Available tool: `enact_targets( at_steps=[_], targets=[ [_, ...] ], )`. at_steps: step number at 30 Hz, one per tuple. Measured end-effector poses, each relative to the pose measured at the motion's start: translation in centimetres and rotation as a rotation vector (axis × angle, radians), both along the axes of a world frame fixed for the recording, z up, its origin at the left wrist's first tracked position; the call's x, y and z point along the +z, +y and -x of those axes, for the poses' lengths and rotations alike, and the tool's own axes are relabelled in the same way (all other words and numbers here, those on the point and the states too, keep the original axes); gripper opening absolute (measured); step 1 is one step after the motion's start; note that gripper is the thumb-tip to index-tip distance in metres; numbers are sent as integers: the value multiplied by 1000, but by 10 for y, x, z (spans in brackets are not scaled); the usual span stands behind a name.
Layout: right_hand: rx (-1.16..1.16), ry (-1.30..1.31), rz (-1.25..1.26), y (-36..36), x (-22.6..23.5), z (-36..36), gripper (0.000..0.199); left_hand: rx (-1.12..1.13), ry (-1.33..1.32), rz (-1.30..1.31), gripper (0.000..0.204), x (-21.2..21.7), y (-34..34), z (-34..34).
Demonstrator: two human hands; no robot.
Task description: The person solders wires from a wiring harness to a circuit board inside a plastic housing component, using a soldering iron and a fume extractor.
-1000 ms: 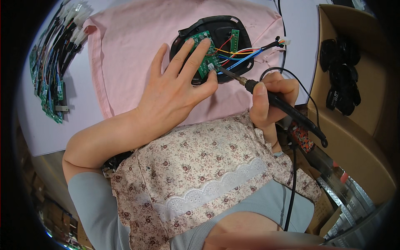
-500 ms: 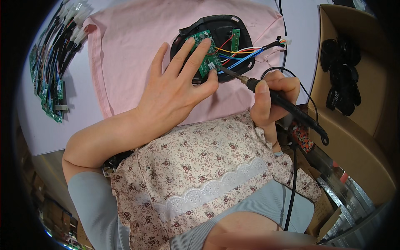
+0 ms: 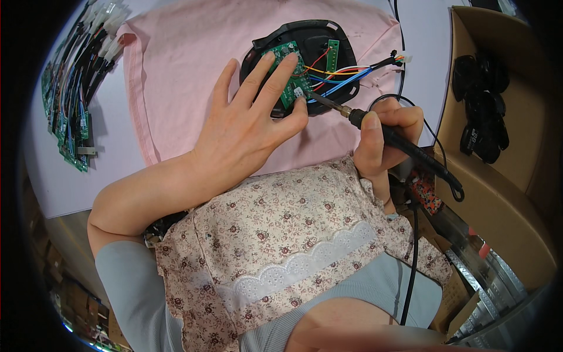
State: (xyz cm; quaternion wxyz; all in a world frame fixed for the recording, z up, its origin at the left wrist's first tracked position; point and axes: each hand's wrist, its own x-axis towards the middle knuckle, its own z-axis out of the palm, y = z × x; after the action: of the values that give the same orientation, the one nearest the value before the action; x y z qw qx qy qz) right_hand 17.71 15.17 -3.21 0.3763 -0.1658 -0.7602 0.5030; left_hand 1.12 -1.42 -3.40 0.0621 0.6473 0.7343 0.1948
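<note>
My left hand (image 3: 239, 126) is spread over a green circuit board (image 3: 298, 79), its fingertips resting on the board and its thumb beside a small white connector (image 3: 298, 92). The board lies inside a rounded black plastic shell (image 3: 311, 35). A smaller green board (image 3: 332, 57) sits in the shell's right part. Coloured wires (image 3: 343, 85) run from the shell toward a white plug (image 3: 406, 58). Pen-like, my right hand (image 3: 375, 141) grips a soldering iron (image 3: 425, 161). Its tip reaches the board's right edge by the white connector; whether it touches is too small to tell.
Pink cloth (image 3: 176, 88) lies under the shell on a white table (image 3: 111, 170). Bundled wires with small green boards (image 3: 82, 88) lie at the left. On the right stands a cardboard box (image 3: 528, 135) holding black parts (image 3: 484, 111). The iron's black cord loops near my right hand.
</note>
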Motion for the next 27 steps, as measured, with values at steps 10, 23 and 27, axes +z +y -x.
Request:
enact_targets(
  at_steps=[10, 23, 27],
  targets=[
    [-18, 14, -8, 1, -4, -1, 23, -3, -3, 0, 36, -1, 0, -1],
    [-152, 17, 61, -6, 2, 10, 24, -1, -24, -1, 36, 0, 0, 0],
    [-99, 58, 102, 2, 13, 13, 23, -10, -18, 11, 35, 0, 1, 2]
  ],
)
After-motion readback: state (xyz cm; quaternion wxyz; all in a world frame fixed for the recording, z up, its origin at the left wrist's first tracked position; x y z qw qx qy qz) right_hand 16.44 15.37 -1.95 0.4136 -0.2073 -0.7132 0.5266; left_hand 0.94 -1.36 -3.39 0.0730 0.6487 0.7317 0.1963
